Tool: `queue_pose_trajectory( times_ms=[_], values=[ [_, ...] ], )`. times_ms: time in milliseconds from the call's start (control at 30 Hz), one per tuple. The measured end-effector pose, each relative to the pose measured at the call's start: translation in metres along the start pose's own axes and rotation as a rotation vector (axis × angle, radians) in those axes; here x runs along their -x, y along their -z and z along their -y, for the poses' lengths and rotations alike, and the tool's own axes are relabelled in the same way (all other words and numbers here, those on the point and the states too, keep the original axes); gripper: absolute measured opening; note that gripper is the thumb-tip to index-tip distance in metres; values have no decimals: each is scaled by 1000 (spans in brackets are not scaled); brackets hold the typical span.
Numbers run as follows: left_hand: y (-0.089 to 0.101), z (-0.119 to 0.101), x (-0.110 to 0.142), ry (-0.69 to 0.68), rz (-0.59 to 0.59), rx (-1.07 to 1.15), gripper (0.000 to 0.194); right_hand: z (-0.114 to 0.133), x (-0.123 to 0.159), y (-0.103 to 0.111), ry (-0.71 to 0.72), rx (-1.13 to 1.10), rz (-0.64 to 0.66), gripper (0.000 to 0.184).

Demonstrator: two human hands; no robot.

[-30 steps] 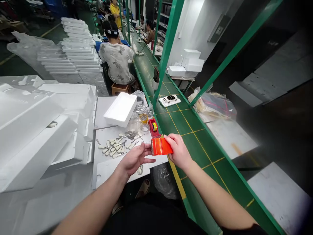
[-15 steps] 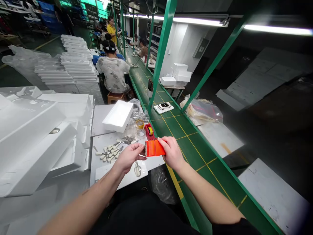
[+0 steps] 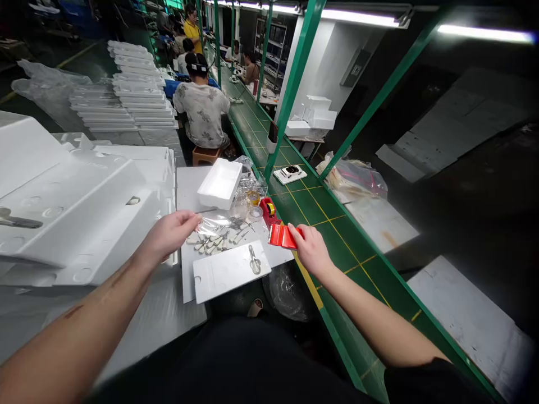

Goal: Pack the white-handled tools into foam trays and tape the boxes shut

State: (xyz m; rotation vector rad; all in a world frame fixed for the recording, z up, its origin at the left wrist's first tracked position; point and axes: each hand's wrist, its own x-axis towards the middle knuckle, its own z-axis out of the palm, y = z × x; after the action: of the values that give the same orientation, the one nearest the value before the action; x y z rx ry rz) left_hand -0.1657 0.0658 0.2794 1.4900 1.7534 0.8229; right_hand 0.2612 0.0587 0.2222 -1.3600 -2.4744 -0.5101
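My right hand [image 3: 310,249] is closed on a flat orange-red tape dispenser [image 3: 282,235], held at the near edge of the green conveyor belt [image 3: 337,235]. Off to the left, my left hand [image 3: 170,233] pinches the end of a clear strip of tape or film [image 3: 213,226] stretched above the white tray. Several small white-handled tools [image 3: 210,243] lie on that white foam board [image 3: 223,264] below the strip. A single metal piece [image 3: 254,259] rests on a foam card [image 3: 229,272] nearest me.
Big white foam mouldings [image 3: 84,202] fill the left. A foam box [image 3: 219,183], plastic bags [image 3: 248,191], tape rolls [image 3: 252,197] and a red dispenser [image 3: 268,210] sit behind the tools. A white toy car on foam [image 3: 289,173] rides the belt. A seated person [image 3: 202,109] works ahead.
My hands have parted: the left drew away to the left pulling a clear strip, while the right stayed on the orange-red dispenser. The view swung left and down.
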Motion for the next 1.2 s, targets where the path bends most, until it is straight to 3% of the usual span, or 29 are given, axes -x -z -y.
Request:
queue_pose_trajectory(
  times_ms=[133,233,367,467,533,600,700,833,900,967,1000,1033,1067,1133,1200],
  values=[
    [-15,-37,-11,-110,103,-253,44,7,-7,-7,20,-36,180,54],
    [-49,-62,-21,-298,146,-397,41,22,-13,-19,-218,-194,371,55],
    [-117,-99,-27,-495,257,-475,26,48,-28,-54,-557,-229,454,51],
    [-144,-138,-29,-605,271,-498,25,42,-38,-88,-785,-245,557,37],
    [-137,-158,-32,-660,260,-500,30,23,-37,-110,-920,-265,653,34],
    [-117,-163,-34,-675,297,-509,31,1,-31,-133,-1014,-307,747,37],
    [-88,-140,-28,-466,383,-358,34,-18,-22,-170,-1060,-429,846,33],
    [-78,-96,-2,-116,387,291,28,-17,-30,-206,-1041,-619,826,36],
    [-79,-84,10,14,368,652,23,-4,-46,-204,-1013,-686,721,44],
    [-77,-80,18,63,373,918,21,22,-66,-184,-947,-892,574,46],
    [-75,-81,21,63,378,1016,20,40,-76,-168,-894,-1086,532,45],
    [-71,-82,25,52,382,1100,20,61,-85,-149,-821,-1443,502,45],
    [-67,-83,28,41,384,1177,19,85,-92,-128,-716,-1880,557,48],
    [-56,-84,36,38,367,1301,17,133,-100,-89,-406,-2581,1007,66],
    [-43,-81,48,51,338,1396,19,178,-100,-60,-151,-2902,1548,85]
  ],
)
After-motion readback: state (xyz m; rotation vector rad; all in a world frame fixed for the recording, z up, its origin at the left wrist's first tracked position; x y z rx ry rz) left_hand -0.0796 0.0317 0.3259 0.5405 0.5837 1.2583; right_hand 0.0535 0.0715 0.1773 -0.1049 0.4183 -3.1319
